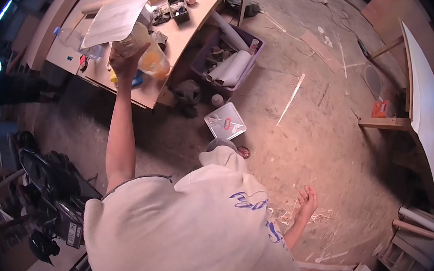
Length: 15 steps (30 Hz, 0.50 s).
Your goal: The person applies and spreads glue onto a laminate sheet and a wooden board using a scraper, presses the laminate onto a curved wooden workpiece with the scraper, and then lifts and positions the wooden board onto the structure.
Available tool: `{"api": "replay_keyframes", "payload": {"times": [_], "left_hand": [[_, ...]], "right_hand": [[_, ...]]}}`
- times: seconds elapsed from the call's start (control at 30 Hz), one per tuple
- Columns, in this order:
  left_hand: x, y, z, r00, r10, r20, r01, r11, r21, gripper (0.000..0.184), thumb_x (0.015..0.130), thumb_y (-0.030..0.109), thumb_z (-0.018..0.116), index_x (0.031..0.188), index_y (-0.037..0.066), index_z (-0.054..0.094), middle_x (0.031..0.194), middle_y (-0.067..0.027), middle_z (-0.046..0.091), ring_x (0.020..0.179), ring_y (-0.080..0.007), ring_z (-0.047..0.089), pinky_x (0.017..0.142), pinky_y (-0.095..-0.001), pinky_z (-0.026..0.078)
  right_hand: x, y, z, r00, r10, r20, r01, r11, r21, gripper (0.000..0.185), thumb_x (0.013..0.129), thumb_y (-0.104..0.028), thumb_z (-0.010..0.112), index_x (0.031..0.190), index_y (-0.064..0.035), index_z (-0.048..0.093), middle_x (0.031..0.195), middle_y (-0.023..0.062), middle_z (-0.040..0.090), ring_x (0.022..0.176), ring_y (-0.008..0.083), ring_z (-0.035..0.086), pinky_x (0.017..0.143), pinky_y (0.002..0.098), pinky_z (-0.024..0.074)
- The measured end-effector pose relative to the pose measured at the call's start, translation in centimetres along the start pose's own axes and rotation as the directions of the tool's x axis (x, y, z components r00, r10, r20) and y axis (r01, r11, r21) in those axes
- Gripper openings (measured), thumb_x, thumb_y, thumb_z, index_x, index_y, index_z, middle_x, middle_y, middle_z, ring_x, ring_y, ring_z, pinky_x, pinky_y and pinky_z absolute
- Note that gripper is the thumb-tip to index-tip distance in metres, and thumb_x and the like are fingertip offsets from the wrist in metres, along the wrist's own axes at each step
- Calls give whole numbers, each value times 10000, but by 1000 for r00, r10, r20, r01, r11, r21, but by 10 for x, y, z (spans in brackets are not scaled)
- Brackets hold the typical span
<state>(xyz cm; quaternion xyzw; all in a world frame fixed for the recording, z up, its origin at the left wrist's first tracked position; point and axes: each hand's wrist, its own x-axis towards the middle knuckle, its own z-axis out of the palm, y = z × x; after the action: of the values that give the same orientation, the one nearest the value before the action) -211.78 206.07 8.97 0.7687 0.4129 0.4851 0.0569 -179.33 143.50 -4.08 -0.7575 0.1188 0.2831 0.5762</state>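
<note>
At the wooden worktable (153,83), my left hand (125,61) is closed around a translucent plastic tub (133,43). A pale flat sheet (115,19) lies over or just behind the tub; whether it touches cannot be made out. Beside that hand is a clear plastic bag with orange contents (154,62). To its left lies a clear plastic bottle (70,38) with a blue cap. My right hand (307,200) hangs low over the floor, fingers loosely curled and apart, holding nothing.
A purple crate (195,63) of rolls stands beside the table, near a square metal tin (225,121). Rolls, a black tray (178,9) and scraps crowd the tabletop. A white panel (426,111) leans at right. Motorcycles (54,181) stand at left; shavings (320,216) litter the floor.
</note>
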Motion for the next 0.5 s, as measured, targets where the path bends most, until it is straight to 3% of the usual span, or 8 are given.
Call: {"api": "replay_keyframes", "payload": {"times": [0.03,0.07,0.17,0.2,0.3,0.4,0.5], "left_hand": [[3,9,-10,985,-170,-9,165,969,-181,560,593,216,898,1045,29,624,967,-87,686,853,-197,658,752,-334,525],[1,5,-12,985,-168,-30,163,979,-125,555,612,229,897,1044,14,624,967,-79,676,845,-167,647,780,-315,529],[-14,-16,-14,988,-142,-57,149,976,161,597,618,275,892,1077,19,609,989,-99,672,883,-212,652,798,-332,521],[-24,-20,-11,969,-229,-96,230,973,3,630,614,315,890,1086,17,599,996,-121,668,904,-257,647,797,-367,517],[-34,-21,-10,929,-293,-227,320,943,91,653,610,324,889,1109,28,590,975,-117,667,872,-267,645,800,-380,510],[-57,-73,-3,944,-314,-105,328,928,175,707,616,317,886,1163,8,561,1034,-133,656,968,-271,625,876,-402,492],[-85,-66,10,888,-422,-185,445,889,107,684,712,328,826,1247,16,536,1134,-184,606,1004,-274,598,862,-410,494]], "right_hand": [[2,3,2,999,30,14,-29,1000,-6,456,976,-368,450,1277,-32,520,1200,97,621,954,174,625,755,281,474],[4,6,4,998,57,28,-57,998,-7,470,978,-385,439,1277,-31,519,1195,95,622,953,175,624,752,282,475],[0,10,9,991,122,49,-121,992,-22,501,986,-422,407,1276,-29,519,1182,93,624,948,178,623,744,286,479],[-2,9,9,990,131,45,-130,991,-39,505,988,-427,399,1275,-29,520,1178,94,625,947,179,622,742,286,482],[-1,11,5,993,118,22,-117,992,-36,511,989,-435,390,1271,-29,522,1176,96,624,952,180,619,742,281,486],[-3,9,3,994,104,-30,-104,995,-11,508,987,-433,398,1265,-27,523,1180,104,621,947,181,622,742,277,490],[-6,16,5,988,124,-87,-124,992,6,499,982,-425,413,1258,-24,525,1176,110,625,931,181,628,737,281,496]]}}
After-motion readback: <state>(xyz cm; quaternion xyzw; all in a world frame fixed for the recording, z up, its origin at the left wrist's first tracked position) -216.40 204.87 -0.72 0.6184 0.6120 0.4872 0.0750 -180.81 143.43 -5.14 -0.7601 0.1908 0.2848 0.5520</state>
